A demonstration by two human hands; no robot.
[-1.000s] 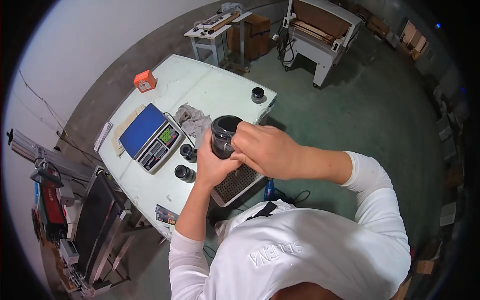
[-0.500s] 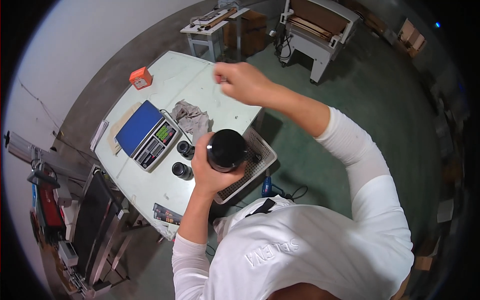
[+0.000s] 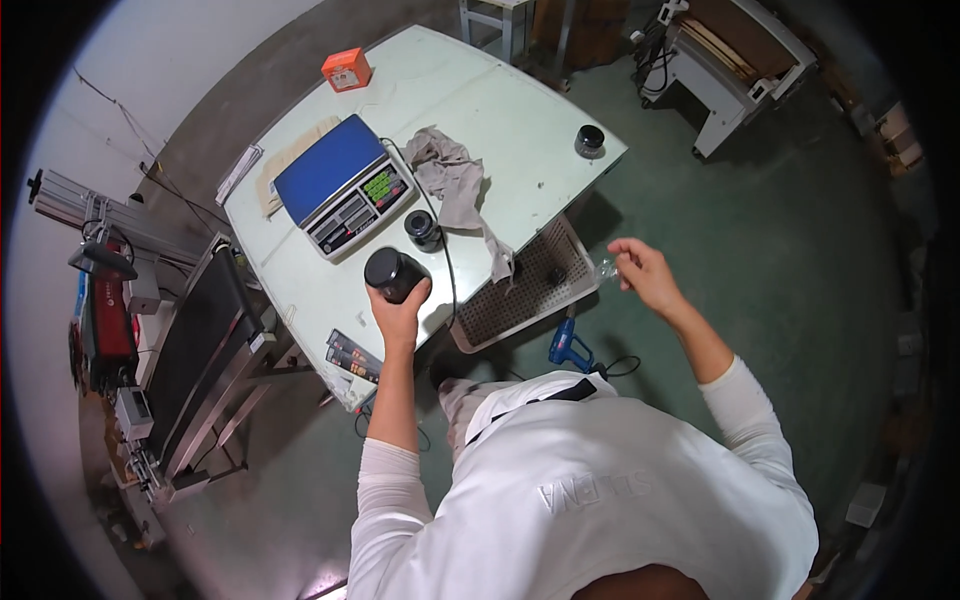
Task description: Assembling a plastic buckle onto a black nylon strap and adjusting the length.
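Note:
My left hand (image 3: 399, 318) is closed around a dark jar (image 3: 392, 274) with a wide black lid, held above the table's near edge. My right hand (image 3: 650, 274) is out to the right, past the table's edge, its fingers pinching a small crumpled piece of clear plastic film (image 3: 606, 269). Just beyond the held jar, another black-lidded jar (image 3: 423, 229) stands on the white table (image 3: 520, 130). A third jar (image 3: 590, 141) stands by the table's far right corner. Whatever lies directly behind the held jar is hidden.
A digital scale (image 3: 358, 208) with a blue plate, crumpled grey cloth or paper (image 3: 450, 175) and an orange box (image 3: 346, 70) are on the table. Below its edge sits a perforated basket (image 3: 520, 300); a blue heat gun (image 3: 570, 346) is near my waist. A conveyor (image 3: 200, 370) stands left.
My left hand and its jar are lower and farther from my head. My right hand has come back from over the table to the right, now with film visible. The view has shifted.

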